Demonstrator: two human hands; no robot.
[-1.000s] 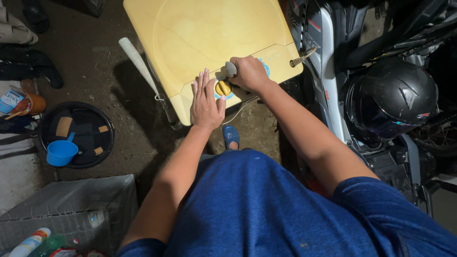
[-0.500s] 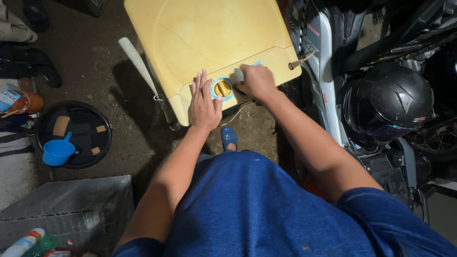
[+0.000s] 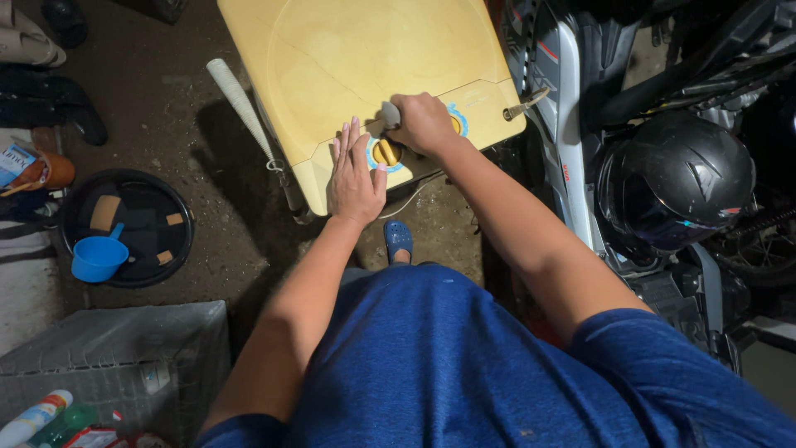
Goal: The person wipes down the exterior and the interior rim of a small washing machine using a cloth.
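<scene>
Two hands on a yellow washing machine (image 3: 365,58), left hand (image 3: 355,178) flat and open beside the yellow knob (image 3: 384,152), right hand (image 3: 424,123) closed around a grey pad (image 3: 390,114) just beyond the knob, black helmet (image 3: 680,178) far right.

White spray can (image 3: 31,419) bottom left, blue-white packet (image 3: 15,163) far left

Bare forearms, short blue sleeves on a blue shirt (image 3: 448,365), one blue clog (image 3: 399,239) below.
</scene>
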